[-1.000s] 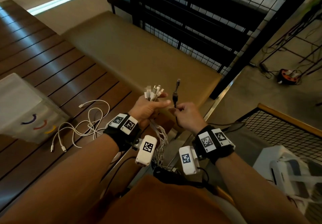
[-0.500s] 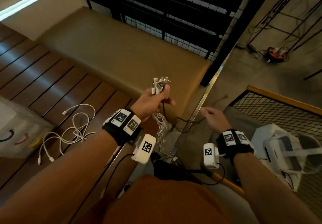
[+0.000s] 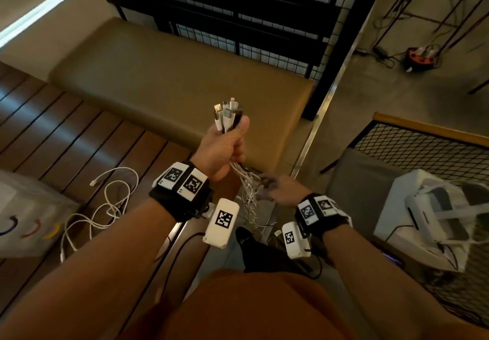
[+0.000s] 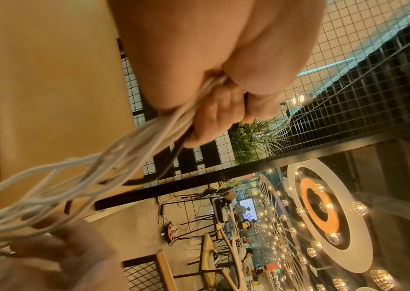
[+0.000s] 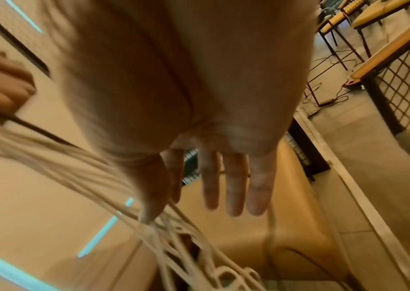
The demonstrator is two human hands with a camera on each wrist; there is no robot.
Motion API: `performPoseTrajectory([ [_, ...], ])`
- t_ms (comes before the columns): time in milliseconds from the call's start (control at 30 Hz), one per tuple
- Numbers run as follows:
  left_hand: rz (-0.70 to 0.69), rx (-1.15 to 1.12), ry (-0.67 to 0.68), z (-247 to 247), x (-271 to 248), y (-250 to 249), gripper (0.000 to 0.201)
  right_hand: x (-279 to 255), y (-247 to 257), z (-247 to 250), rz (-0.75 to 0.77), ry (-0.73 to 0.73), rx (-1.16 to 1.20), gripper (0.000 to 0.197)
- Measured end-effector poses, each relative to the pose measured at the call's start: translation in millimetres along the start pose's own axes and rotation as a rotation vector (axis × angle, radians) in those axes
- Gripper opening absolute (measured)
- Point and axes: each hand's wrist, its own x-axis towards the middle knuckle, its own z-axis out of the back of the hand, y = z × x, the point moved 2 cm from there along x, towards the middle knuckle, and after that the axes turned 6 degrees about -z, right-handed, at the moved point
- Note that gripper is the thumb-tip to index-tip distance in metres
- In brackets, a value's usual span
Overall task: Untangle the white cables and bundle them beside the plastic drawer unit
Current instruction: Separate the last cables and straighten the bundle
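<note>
My left hand [image 3: 229,142] grips a bunch of white cables [image 3: 228,115] with one black one among them; their plug ends stick up above the fist. The strands [image 3: 250,191] hang tangled below the fist, and the left wrist view shows them fanning out as cords [image 4: 79,177]. My right hand [image 3: 274,190] reaches into those strands with straight fingers [image 5: 233,189]. It holds nothing. More white cables [image 3: 105,204] lie loose on the wooden slats beside the plastic drawer unit [image 3: 23,223] at the left edge.
A tan padded bench [image 3: 180,75] runs behind the hands, with black wire-mesh railing [image 3: 251,30] beyond it. A metal strip edges the floor drop at the right. A white device [image 3: 434,220] sits in a mesh-sided area at right. A power reel [image 3: 423,56] lies on the far floor.
The right hand let go of the black cable, which the left hand now holds with the white bunch. It then swung out right and came back to the strands hanging under the left fist.
</note>
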Motion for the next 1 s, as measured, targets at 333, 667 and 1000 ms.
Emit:
performPoseTrajectory([
  [333, 0.039, 0.007, 0.071, 11, -13, -18, 0.020, 2, 11, 18, 0.045, -0.370, 0.023, 0.064],
  [667, -0.053, 0.026, 0.096, 53, -37, -57, 0.025, 37, -33, 10, -0.245, -0.140, -0.360, 0.042],
  [1000, 0.005, 0.171, 0.132, 53, -39, -51, 0.022, 28, -87, 25, -0.292, -0.349, -0.186, 0.027],
])
